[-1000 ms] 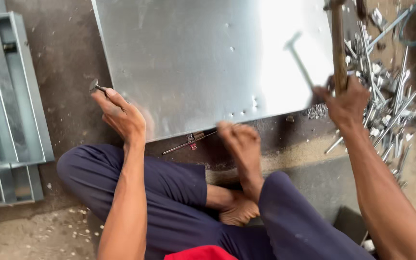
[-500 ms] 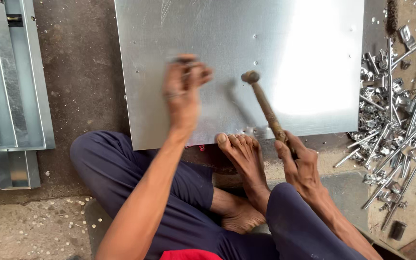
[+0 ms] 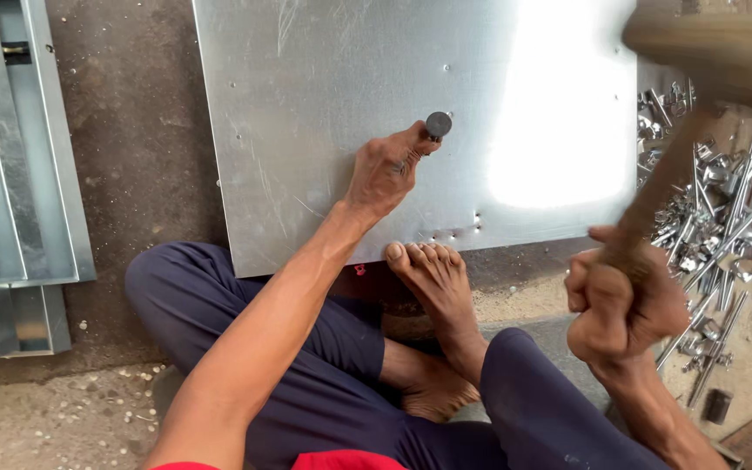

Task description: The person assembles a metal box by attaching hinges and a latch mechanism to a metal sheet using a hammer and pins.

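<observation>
Galvanised metal sheet (image 3: pixel 324 104): lies flat on the concrete floor, its near edge pinned under a bare foot (image 3: pixel 433 270).

Punch (image 3: pixel 438 124): short dark steel tool, stood upright on the sheet near its middle, beside a small dimple.

Left hand (image 3: pixel 385 170): fingers clenched round the punch shaft.

Right hand (image 3: pixel 624 300): fist closed on a wooden hammer (image 3: pixel 654 187) handle, raised and blurred over the sheet's right edge; head out of clear view.

Loose bolts and brackets (image 3: pixel 715 226): heaped by the sheet's right edge.

Folded steel channels (image 3: pixel 10 148): stacked off the sheet's left edge.

Risk: a glancing blow could hit the left fingers, since they sit just under the punch head; a tilted punch could skid.
</observation>
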